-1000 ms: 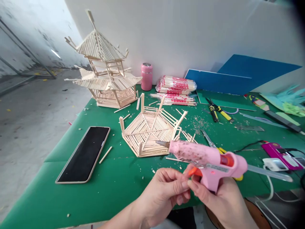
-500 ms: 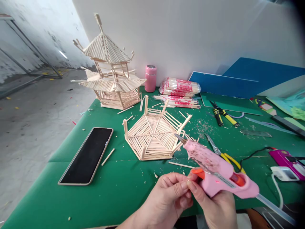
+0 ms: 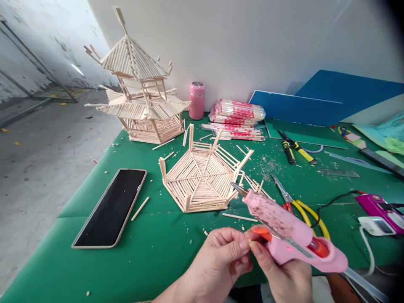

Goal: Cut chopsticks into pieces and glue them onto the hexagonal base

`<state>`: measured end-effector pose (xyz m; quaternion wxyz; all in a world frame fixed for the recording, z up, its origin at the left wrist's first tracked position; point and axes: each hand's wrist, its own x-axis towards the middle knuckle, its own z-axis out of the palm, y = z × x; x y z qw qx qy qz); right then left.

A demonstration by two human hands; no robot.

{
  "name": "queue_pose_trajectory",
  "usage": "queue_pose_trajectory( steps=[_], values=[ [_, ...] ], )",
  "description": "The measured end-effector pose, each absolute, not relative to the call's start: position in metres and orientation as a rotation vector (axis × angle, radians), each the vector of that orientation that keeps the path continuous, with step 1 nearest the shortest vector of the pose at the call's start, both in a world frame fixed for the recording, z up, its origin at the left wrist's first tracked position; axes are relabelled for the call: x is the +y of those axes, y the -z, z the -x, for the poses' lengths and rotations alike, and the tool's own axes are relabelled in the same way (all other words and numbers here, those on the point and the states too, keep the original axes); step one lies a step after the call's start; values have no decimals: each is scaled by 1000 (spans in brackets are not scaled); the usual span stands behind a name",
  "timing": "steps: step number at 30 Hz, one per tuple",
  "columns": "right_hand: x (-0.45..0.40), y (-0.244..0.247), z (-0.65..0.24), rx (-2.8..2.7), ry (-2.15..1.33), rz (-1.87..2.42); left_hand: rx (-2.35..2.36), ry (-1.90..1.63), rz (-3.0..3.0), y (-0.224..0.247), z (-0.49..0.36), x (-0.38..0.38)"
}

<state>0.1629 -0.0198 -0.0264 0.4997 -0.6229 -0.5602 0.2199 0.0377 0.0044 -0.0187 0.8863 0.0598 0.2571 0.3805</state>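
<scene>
My right hand (image 3: 288, 273) is wrapped round the handle of a pink hot glue gun (image 3: 280, 219). Its metal nozzle points up and left, and a clear glue stick (image 3: 368, 283) comes out of the back. My left hand (image 3: 217, 261) is closed in a pinch, its thumb and fingertips meeting those of my right hand; whatever is between them is too small to make out. Just beyond, an octagonal base of wooden sticks (image 3: 202, 176) with short upright posts lies on the table, the nozzle overlapping its right edge in view. A loose stick (image 3: 240, 217) lies before it.
A stick pagoda (image 3: 135, 105) stands at the back left, near a pink bottle (image 3: 197, 101) and wrapped stick bundles (image 3: 236, 115). A phone (image 3: 110, 208) lies left. Scissors (image 3: 303, 210), pliers (image 3: 295, 149) and a purple device (image 3: 380, 214) occupy the right of the green table (image 3: 151, 269).
The view has shifted slightly, so the pagoda and phone appear a little further left. Both hands keep the same pinch, and the glue gun stays in my right hand.
</scene>
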Motion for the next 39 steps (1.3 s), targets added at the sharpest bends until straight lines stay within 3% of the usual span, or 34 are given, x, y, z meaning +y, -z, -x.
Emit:
queue_pose_trajectory(
  steps=[12, 19, 26, 33, 39],
  values=[
    [-13, 21, -160, -1238, -618, 1409, 792, -913, -447, 16, -37, 6],
    [-16, 18, -157, -1168, -666, 1375, 664, -747, -298, 16, -34, 8],
    [-15, 24, -169, -1247, -696, 1451, 771, -794, -375, 15, -33, 8],
    [-27, 27, -215, -1156, -881, 1458, 1056, -897, -998, 18, -3, 16],
    [-44, 34, -229, -1598, -781, 1671, 1065, -1139, -2000, 29, 9, 23]
  ],
)
